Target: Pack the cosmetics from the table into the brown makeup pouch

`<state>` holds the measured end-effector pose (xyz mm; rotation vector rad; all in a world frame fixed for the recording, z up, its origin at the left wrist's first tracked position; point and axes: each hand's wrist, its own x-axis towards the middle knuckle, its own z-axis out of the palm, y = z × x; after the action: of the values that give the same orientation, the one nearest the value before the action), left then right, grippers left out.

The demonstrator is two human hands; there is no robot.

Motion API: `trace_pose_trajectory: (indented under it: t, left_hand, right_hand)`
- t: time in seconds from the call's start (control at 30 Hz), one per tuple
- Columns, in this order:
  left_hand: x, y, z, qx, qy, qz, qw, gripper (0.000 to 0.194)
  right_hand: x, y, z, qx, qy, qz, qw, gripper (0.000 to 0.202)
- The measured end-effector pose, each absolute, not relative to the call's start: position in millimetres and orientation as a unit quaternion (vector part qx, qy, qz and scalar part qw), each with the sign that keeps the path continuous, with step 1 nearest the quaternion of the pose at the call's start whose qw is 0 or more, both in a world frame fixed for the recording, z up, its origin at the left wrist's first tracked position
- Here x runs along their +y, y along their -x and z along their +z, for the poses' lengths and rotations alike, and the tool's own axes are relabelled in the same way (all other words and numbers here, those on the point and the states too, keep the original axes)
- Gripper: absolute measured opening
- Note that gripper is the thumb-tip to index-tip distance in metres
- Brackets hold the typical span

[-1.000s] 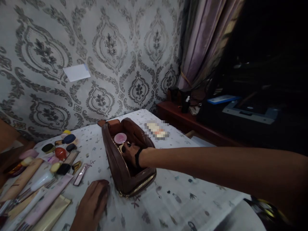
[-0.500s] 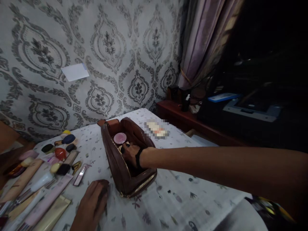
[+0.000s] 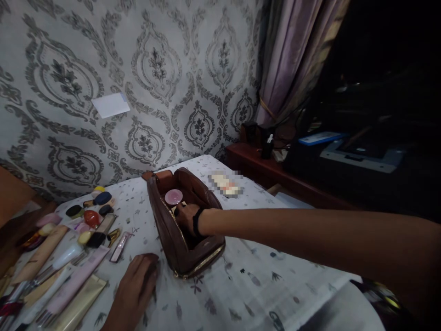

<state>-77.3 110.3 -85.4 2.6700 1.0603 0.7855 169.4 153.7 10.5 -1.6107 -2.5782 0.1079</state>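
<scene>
An unzipped brown leather bag [image 3: 168, 236] stands on the patterned white cloth [image 3: 262, 294]. My right hand [image 3: 188, 218] reaches down inside it, a black band round the wrist; its fingertips and whatever they touch are hidden. Beside those fingers a round pink item [image 3: 173, 197] lies in the bag. My left hand [image 3: 136, 285] rests on the cloth just left of the bag's near end, its fingers bent together and their undersides out of sight. Several cosmetics, among them a gold tube [image 3: 82, 303] and a red-orange item [image 3: 91, 219], are spread to the left.
A small pinkish clear-sided item [image 3: 120, 247] lies between the cosmetics and the bag. Behind the bag is a blurred-out pale item [image 3: 225, 184]. A dark red wooden ledge [image 3: 251, 161] with small objects runs at the back right. Patterned wallpaper rises behind the cloth.
The view has shifted slightly, so the cosmetics appear a little further right. My right hand is still in the bag and seems slightly deeper. My left hand stays on the cloth.
</scene>
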Motion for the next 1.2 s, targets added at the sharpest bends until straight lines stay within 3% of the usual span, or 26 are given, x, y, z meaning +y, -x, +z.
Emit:
trace_pose_trajectory:
  t: [0.17,0.27,0.33,0.43,0.53,1.0,1.13,1.2]
  left_hand:
    - [110,81,-84,0.371,-0.887,0.253,0.107,0.022]
    - [102,76,-79,0.404,-0.861,0.258,0.168,0.03]
    - [94,64,-75,0.428,-0.829,0.284,0.22,0.048]
    - [85,40,-73,0.448,-0.78,0.315,0.301,0.081]
    - [81,20,-75,0.474,-0.745,0.312,0.351,0.096]
    - [78,9,-73,0.461,-0.708,0.353,0.402,0.095]
    - [76,9,-74,0.453,-0.702,0.358,0.417,0.094]
    - [76,10,-75,0.442,-0.705,0.36,0.422,0.093]
  right_hand:
    - [129,-177,62,-0.85,0.527,0.013,0.016,0.04]
    - [109,-199,76,-0.839,0.53,-0.048,0.113,0.032]
    - [96,-215,69,-0.789,0.571,-0.055,0.22,0.042]
    - [82,-234,43,-0.707,0.613,0.066,0.346,0.065]
    - [73,-237,21,-0.639,0.64,0.216,0.368,0.069]
    - [65,-226,14,-0.645,0.623,0.196,0.396,0.065]
    - [62,-212,34,-0.695,0.546,0.055,0.464,0.043]
    - [68,-202,46,-0.746,0.513,0.079,0.416,0.038]
